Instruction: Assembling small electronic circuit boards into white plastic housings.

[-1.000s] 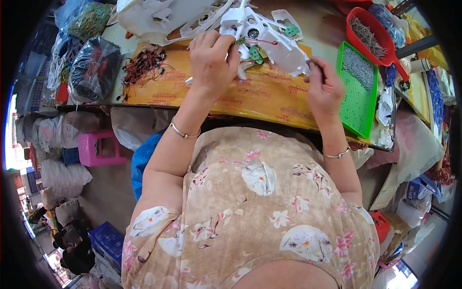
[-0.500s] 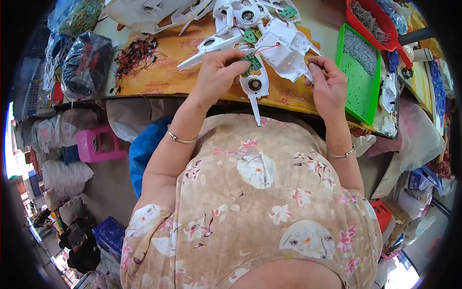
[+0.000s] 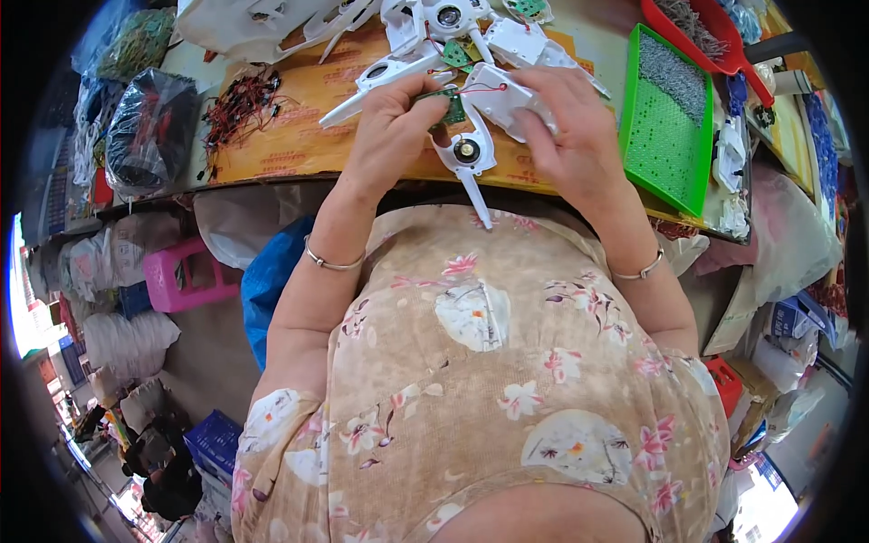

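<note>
My left hand (image 3: 394, 136) pinches a small green circuit board (image 3: 455, 109) between thumb and fingers. Thin red wires run from the board to a white plastic housing piece (image 3: 496, 98). That piece is gripped at its right side by my right hand (image 3: 575, 131), whose fingers partly cover it. Just below the board, a white plastic shell (image 3: 476, 163) with a round black speaker-like part lies with its narrow handle pointing toward me over the table edge. Another white shell (image 3: 380, 80) lies beyond my left hand.
More white shells (image 3: 448, 16) are piled at the back of the table. A tangle of red and black wires (image 3: 240, 109) lies to the left, near a black plastic bag (image 3: 152, 131). On the right are a green tray (image 3: 626, 109) of small metal parts and a red scoop (image 3: 759, 83).
My right hand has moved left and closed over the white housing piece, which has turned and come nearer the board. My left hand still holds the board. The whole view has shifted slightly.
</note>
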`<action>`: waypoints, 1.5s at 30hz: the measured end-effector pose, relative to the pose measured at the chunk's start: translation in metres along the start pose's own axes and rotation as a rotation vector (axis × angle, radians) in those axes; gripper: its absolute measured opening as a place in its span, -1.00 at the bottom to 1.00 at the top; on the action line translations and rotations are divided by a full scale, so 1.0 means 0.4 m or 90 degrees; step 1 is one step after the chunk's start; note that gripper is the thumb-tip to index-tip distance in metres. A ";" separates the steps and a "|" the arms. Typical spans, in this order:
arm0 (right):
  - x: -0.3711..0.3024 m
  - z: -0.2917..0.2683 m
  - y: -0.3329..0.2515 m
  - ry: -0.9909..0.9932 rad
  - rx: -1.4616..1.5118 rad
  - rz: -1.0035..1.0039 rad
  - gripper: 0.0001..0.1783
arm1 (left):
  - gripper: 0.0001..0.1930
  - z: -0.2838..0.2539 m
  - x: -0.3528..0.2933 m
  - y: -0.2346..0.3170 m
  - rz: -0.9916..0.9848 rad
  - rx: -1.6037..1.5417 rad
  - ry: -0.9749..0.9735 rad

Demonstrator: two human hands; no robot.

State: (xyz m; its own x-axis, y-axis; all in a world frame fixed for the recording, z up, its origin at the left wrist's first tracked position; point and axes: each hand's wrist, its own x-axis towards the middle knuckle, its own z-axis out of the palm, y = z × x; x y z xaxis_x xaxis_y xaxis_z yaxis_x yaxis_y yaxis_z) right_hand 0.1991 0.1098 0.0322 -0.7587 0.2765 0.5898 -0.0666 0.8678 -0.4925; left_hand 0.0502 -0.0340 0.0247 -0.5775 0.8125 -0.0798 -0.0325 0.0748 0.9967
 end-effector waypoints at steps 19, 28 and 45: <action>0.025 0.072 0.048 -0.122 0.014 -0.122 -0.76 | -0.83 0.025 0.011 0.006 -0.045 -0.030 -0.106; 0.033 0.072 0.051 -0.173 -0.008 -0.150 -0.91 | -0.86 0.026 0.036 -0.014 -0.052 0.168 -0.116; 0.057 0.035 0.032 -0.465 0.497 0.191 -0.94 | -0.82 -0.064 0.059 -0.010 -0.129 -0.065 -0.465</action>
State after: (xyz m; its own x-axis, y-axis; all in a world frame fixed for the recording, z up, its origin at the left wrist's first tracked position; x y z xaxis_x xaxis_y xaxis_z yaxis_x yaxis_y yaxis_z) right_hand 0.1718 0.1214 0.0304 -0.9948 -0.1007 -0.0133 -0.0110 0.2368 -0.9715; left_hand 0.0158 -0.0300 0.0192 0.1327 0.9671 -0.2172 -0.1757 0.2386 0.9551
